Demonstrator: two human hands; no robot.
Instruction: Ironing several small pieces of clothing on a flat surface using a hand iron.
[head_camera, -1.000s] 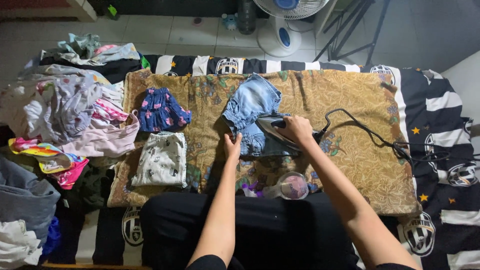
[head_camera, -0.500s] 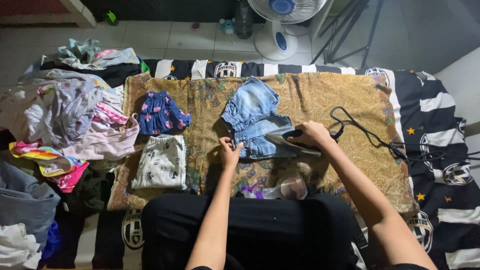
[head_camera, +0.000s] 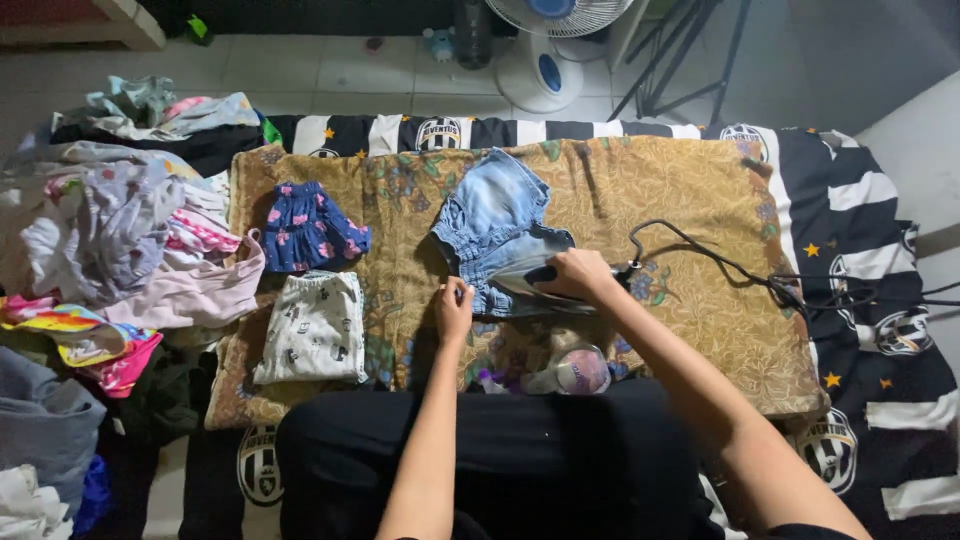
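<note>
A small light-blue denim garment (head_camera: 492, 225) lies spread on a golden patterned cloth (head_camera: 680, 200). My right hand (head_camera: 578, 274) grips the handle of an electric iron (head_camera: 535, 283) that rests on the garment's lower right part. Its black cord (head_camera: 700, 250) runs off to the right. My left hand (head_camera: 453, 308) pinches the garment's lower left edge against the cloth.
A folded dark-blue floral dress (head_camera: 310, 227) and folded pale printed piece (head_camera: 315, 328) lie on the left of the cloth. A heap of unfolded clothes (head_camera: 95, 230) fills the left side. A pink-capped bottle (head_camera: 580, 372) lies near my lap. A white fan (head_camera: 545, 50) stands behind the black-and-white sheet (head_camera: 880, 240).
My right hand has slid the iron down and back across the denim garment toward its lower edge. My left hand stays at the hem, shifted slightly lower.
</note>
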